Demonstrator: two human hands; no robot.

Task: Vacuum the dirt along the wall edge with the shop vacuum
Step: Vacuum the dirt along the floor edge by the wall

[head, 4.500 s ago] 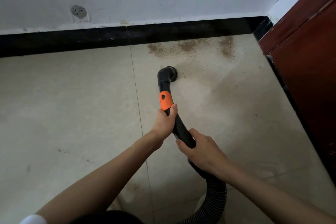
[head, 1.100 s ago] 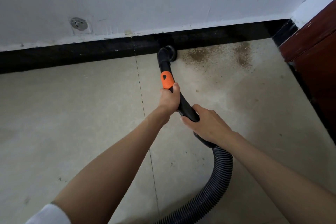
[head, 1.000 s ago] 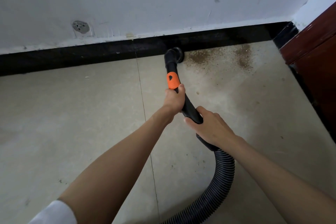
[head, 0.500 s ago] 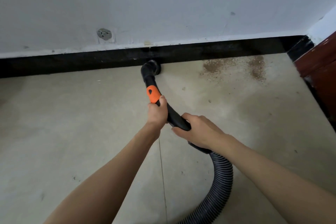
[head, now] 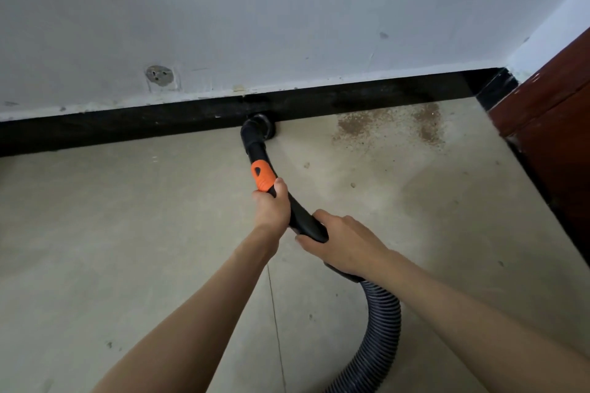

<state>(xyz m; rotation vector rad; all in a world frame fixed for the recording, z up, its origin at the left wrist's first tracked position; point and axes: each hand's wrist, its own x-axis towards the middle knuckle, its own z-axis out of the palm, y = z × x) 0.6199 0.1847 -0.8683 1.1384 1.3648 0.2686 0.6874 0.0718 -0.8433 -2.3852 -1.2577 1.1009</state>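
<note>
A black vacuum wand point(head: 298, 214) with an orange collar point(head: 262, 175) runs forward to a round brush nozzle point(head: 260, 129) that touches the black baseboard point(head: 127, 126). My left hand point(head: 271, 206) grips the wand just behind the orange collar. My right hand point(head: 341, 244) grips it lower, where the ribbed hose point(head: 381, 329) begins. Brown dirt point(head: 357, 128) lies on the floor along the baseboard, to the right of the nozzle, with a second patch point(head: 429, 124) nearer the corner.
A white wall point(head: 287, 16) rises above the baseboard, with a round patched hole point(head: 158, 75) at the left. A dark red door or cabinet point(head: 552, 137) stands at the right edge. The beige tiled floor point(head: 111, 233) has a grout line running under my left arm.
The nozzle swept left along the baseboard away from the dirt patches and stays pressed against it. The view has shifted a little; both hands keep their grip.
</note>
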